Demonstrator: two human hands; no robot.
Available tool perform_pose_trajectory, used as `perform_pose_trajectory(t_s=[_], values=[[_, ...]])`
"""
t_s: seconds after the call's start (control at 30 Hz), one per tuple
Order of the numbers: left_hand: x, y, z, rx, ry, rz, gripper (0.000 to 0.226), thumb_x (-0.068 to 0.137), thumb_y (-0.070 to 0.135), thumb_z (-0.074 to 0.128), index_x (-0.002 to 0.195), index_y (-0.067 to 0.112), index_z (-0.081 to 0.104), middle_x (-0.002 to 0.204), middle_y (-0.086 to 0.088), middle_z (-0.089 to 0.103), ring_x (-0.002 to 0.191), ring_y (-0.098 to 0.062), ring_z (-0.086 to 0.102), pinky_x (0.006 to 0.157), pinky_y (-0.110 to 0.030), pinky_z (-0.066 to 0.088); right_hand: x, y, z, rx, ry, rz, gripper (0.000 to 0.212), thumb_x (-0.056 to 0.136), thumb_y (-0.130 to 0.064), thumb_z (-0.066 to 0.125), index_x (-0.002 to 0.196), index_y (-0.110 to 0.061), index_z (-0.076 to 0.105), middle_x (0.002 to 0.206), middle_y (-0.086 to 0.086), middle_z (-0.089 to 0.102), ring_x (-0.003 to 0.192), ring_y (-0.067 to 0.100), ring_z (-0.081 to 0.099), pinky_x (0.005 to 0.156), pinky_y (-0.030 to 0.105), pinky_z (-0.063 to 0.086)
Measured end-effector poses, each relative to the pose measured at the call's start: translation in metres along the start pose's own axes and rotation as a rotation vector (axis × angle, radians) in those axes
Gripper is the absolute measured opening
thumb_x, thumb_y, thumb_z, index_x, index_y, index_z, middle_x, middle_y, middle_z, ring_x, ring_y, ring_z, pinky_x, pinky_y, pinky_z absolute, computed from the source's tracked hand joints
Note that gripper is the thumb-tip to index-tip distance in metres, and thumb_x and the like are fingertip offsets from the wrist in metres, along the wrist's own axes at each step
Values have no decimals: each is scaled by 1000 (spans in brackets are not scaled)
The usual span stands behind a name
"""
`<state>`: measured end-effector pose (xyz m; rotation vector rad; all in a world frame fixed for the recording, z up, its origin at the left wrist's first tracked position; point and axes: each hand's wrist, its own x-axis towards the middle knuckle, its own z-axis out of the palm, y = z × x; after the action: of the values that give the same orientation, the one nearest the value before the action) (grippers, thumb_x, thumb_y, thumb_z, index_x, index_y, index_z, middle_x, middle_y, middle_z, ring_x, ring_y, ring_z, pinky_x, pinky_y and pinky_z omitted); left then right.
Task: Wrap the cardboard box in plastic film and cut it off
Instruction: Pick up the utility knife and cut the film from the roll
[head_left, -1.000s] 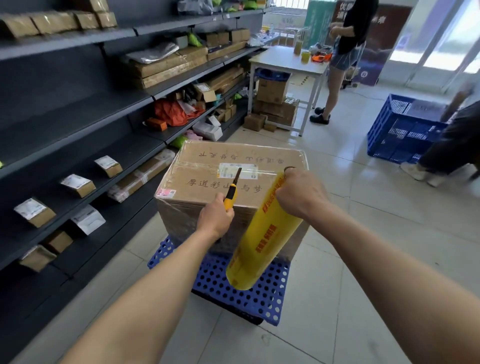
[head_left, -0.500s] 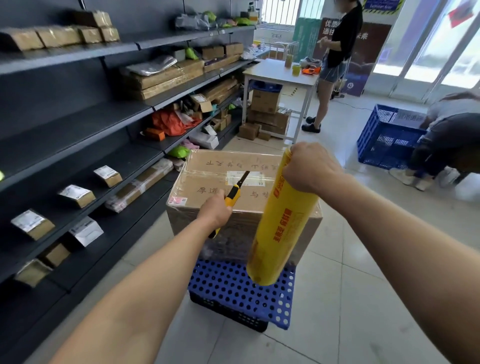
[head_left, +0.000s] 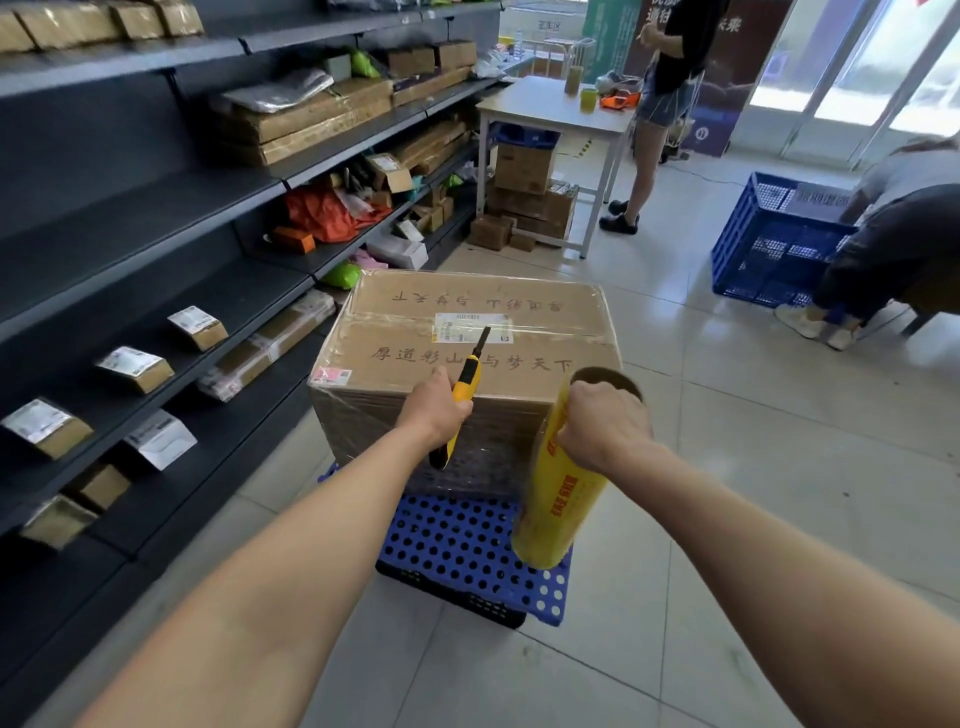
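The left hand (head_left: 435, 410) grips a yellow utility knife (head_left: 464, 391), blade out, ready to cut – the right hand (head_left: 605, 423) clamps the film roll (head_left: 563, 496) upright beside the wrapped cardboard box (head_left: 467, 364) on the blue crate (head_left: 467, 551).

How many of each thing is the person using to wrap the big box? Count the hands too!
Hands: 2, the left hand and the right hand
Yellow knife: 1
Yellow film roll: 1
Cardboard box: 1
Blue crate under the box: 1
Total: 6
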<state>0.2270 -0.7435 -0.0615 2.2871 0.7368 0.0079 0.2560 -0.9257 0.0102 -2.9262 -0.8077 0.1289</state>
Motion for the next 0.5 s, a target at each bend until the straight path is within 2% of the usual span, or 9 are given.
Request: perform_pose_trajectory(t_s=[0.17,0.33,0.4,0.5], values=[[6,4,4,1,0,19,16,92,23,56,101,14,47,95,-6,57,83,-23,56,71,-36,46,1,-3,31,9,-110,-31,5,88,-16,54,87,-14,58,78,1,60,74,22,62,73,35,53],[20,5,-2,-30,12,31,19,92,24,56,104,13,48,98,-7,57,89,-26,58,76,-38,47,6,-11,42,7,-52,-90,9,89,-20,50,93,-14,55,77,-2,52,73,22,55,78,35,42],[28,7,-3,-64,13,39,21,91,25,57,106,12,49,99,-7,57,89,-25,57,73,-36,46,12,-13,38,5,-18,-83,7,87,-20,52,91,-14,53,76,-2,53,75,23,59,78,35,42],[38,13,-2,-106,11,41,18,92,25,57,102,12,50,95,-4,56,85,-21,54,69,-31,42,19,-13,31,13,-57,-69,12,86,-22,56,93,-12,58,77,0,57,77,23,60,77,35,44]])
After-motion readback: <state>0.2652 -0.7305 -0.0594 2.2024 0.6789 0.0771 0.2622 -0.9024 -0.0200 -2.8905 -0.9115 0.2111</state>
